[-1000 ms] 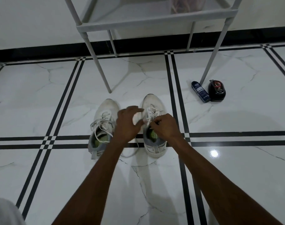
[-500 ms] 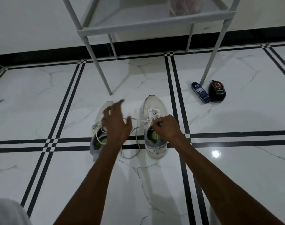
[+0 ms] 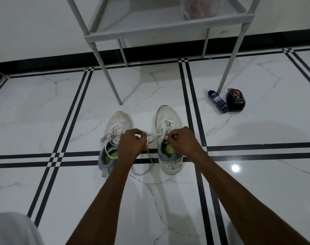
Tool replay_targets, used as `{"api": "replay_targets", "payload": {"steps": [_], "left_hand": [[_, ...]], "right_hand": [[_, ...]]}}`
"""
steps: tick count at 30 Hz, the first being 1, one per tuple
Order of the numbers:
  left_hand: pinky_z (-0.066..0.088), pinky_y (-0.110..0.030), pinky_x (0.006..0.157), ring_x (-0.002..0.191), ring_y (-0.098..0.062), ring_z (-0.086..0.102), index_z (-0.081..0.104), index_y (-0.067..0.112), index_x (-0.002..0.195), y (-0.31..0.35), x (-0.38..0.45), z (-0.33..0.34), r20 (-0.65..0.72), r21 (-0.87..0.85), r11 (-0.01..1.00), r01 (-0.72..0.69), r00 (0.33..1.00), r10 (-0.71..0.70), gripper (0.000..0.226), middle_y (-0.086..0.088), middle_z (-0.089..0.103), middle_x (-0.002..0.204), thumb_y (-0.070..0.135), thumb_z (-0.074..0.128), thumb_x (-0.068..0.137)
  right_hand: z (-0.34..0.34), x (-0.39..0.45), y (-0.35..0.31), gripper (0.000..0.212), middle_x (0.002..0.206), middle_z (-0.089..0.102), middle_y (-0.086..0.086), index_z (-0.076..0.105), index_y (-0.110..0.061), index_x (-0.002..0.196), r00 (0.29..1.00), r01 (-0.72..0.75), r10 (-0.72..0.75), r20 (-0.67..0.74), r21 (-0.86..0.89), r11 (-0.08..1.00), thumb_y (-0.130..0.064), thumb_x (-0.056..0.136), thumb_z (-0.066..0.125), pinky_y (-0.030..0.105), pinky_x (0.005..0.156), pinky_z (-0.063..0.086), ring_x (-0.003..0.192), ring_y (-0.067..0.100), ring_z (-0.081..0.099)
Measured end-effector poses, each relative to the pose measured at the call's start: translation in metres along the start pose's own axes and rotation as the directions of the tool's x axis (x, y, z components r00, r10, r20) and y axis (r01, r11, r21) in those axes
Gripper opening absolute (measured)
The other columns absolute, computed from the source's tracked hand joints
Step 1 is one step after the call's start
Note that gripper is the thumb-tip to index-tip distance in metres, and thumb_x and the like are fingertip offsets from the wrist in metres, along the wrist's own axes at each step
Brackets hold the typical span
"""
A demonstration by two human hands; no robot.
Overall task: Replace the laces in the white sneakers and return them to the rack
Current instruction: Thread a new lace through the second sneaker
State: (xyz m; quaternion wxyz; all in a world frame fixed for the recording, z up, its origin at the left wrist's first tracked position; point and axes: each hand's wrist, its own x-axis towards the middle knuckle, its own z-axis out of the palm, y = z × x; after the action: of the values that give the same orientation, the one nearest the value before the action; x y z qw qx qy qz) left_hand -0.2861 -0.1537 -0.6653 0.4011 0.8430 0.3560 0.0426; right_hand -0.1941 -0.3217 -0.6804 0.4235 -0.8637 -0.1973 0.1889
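Two white sneakers stand side by side on the floor, toes pointing away. The left sneaker has loose laces hanging over its side. On the right sneaker the lace runs through the upper eyelets. My left hand pinches a white lace that stretches from that shoe across the gap; its slack loops on the floor between the shoes. My right hand pinches the lace at the right sneaker's tongue. The grey rack stands just beyond the shoes.
A blue tube and a black round case lie on the floor by the rack's front right leg. A pinkish bundle sits on the rack's shelf. White cloth fills the bottom left corner.
My left hand swung out to the left with fingers spread, drawing the lace sideways, then came back toward the right sneaker and closed on the lace. My right hand stayed at the tongue.
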Motion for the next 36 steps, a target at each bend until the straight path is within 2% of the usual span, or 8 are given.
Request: {"api": "replay_targets", "payload": {"steps": [3, 7, 10, 16, 23, 26, 31, 36], "left_hand": [[0.058, -0.033, 0.065, 0.043, -0.013, 0.063, 0.066, 0.017, 0.098, -0.003, 0.004, 0.004, 0.11, 0.066, 0.997, -0.036, 0.994, 0.029, 0.034, -0.004, 0.069, 0.053, 0.038, 0.04, 0.106], [0.053, -0.034, 0.093, 0.097, -0.019, 0.072, 0.06, 0.026, 0.134, -0.015, 0.011, 0.014, 0.306, 0.296, 0.945, -0.138, 0.951, 0.043, 0.043, -0.005, 0.077, 0.105, 0.043, 0.062, 0.095], [0.046, -0.026, 0.078, 0.09, -0.023, 0.067, 0.062, 0.027, 0.119, -0.009, 0.005, 0.016, 0.444, 0.272, 0.949, -0.157, 0.896, 0.021, 0.027, -0.005, 0.068, 0.093, 0.022, 0.065, 0.093], [0.034, -0.037, 0.092, 0.102, -0.027, 0.053, 0.061, 0.039, 0.076, -0.016, 0.016, 0.001, 0.269, 0.219, 0.967, -0.128, 0.961, 0.066, 0.035, -0.002, 0.058, 0.095, 0.065, 0.043, 0.09], [0.043, -0.035, 0.076, 0.074, -0.025, 0.06, 0.061, 0.005, 0.076, 0.018, 0.012, -0.046, 0.188, -0.142, 0.973, -0.183, 0.96, 0.207, 0.045, -0.017, 0.067, 0.083, 0.037, 0.045, 0.104], [0.044, -0.032, 0.075, 0.069, -0.009, 0.061, 0.058, 0.006, 0.074, 0.014, 0.012, -0.058, 0.174, -0.166, 0.973, -0.161, 0.966, 0.19, 0.042, -0.012, 0.064, 0.074, 0.029, 0.045, 0.106], [0.043, -0.027, 0.07, 0.063, -0.009, 0.055, 0.054, 0.016, 0.067, 0.003, 0.008, -0.066, 0.138, -0.168, 0.977, -0.134, 0.978, 0.158, 0.041, 0.006, 0.057, 0.064, 0.027, 0.047, 0.106], [0.041, -0.021, 0.065, 0.064, -0.001, 0.056, 0.064, 0.015, 0.076, 0.012, 0.006, -0.057, 0.163, -0.073, 0.981, -0.18, 0.968, 0.19, 0.039, 0.01, 0.063, 0.069, 0.033, 0.046, 0.106]], "right_hand": [[-0.009, 0.0, -0.003, 0.014, 0.083, 0.075, 0.004, 0.08, -0.01, 0.089, 0.998, -0.047, 0.045, 0.044, 0.061, 0.997, -0.014, 0.091, 0.067, 0.02, 0.07, 0.051, 0.075, 0.011, 0.066], [-0.024, 0.003, -0.001, 0.016, 0.088, 0.074, -0.001, 0.079, -0.012, 0.092, 0.99, -0.128, 0.117, 0.079, 0.14, 0.982, -0.022, 0.092, 0.067, 0.012, 0.063, 0.047, 0.079, 0.006, 0.065], [-0.03, 0.01, 0.004, 0.017, 0.091, 0.074, -0.001, 0.077, -0.013, 0.093, 0.989, -0.148, 0.147, 0.02, 0.2, 0.969, -0.027, 0.092, 0.066, 0.02, 0.068, 0.048, 0.083, 0.011, 0.067], [-0.03, 0.012, 0.0, 0.018, 0.084, 0.067, -0.004, 0.072, -0.02, 0.108, 0.994, -0.015, 0.038, -0.106, 0.206, 0.978, -0.031, 0.094, 0.066, 0.01, 0.062, 0.045, 0.069, 0.004, 0.061], [0.001, 0.018, -0.056, 0.023, 0.08, 0.071, 0.002, 0.073, -0.019, 0.112, 0.953, 0.28, -0.275, 0.124, -0.021, 0.96, -0.031, 0.094, 0.067, 0.024, 0.066, 0.05, 0.07, 0.015, 0.065], [0.001, 0.028, -0.056, 0.016, 0.081, 0.075, 0.0, 0.079, -0.02, 0.098, 0.953, 0.208, -0.196, 0.232, -0.028, 0.978, -0.029, 0.093, 0.068, 0.016, 0.062, 0.048, 0.068, 0.007, 0.066], [-0.014, 0.057, -0.034, 0.021, 0.105, 0.075, 0.01, 0.075, -0.01, 0.109, 0.99, -0.052, 0.043, -0.133, -0.067, 0.996, -0.021, 0.093, 0.065, 0.028, 0.087, 0.055, 0.096, 0.022, 0.071], [0.0, 0.037, -0.07, 0.038, 0.078, 0.074, -0.002, 0.064, -0.024, 0.13, 0.891, 0.185, -0.169, 0.421, 0.004, 0.983, -0.033, 0.093, 0.068, 0.014, 0.068, 0.047, 0.071, 0.001, 0.066]]}}
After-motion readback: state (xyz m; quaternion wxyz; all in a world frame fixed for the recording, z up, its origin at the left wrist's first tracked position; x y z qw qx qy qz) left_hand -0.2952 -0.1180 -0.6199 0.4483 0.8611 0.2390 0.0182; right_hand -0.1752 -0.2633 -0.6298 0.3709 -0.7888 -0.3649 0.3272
